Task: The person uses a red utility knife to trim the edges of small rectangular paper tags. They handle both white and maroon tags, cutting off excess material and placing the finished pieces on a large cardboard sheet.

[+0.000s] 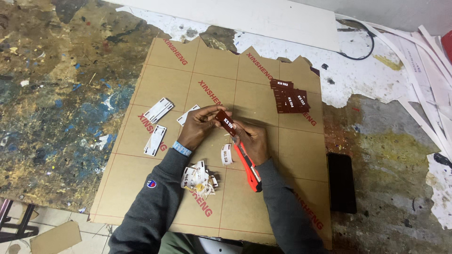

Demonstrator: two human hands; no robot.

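My left hand [197, 127] pinches a small dark brown rectangular tag [225, 120] with white markings, held just above a brown paper-covered sheet [263, 164]. My right hand [253, 141] holds an orange utility knife [248, 165], its tip up against the tag's lower edge. A curled white strip of peeled film [227, 154] lies just below the hands. A heap of peeled white scraps [199, 178] sits near my left forearm. A stack of the same brown tags [288, 97] rests to the upper right on the sheet.
White rectangular pieces [158, 111] [155, 140] lie left of the hands. A black phone [342, 182] lies on the paint-stained table to the right. White strips [431, 94] and a black cable [365, 47] are at the far right; a white board [263, 19] lies at the back.
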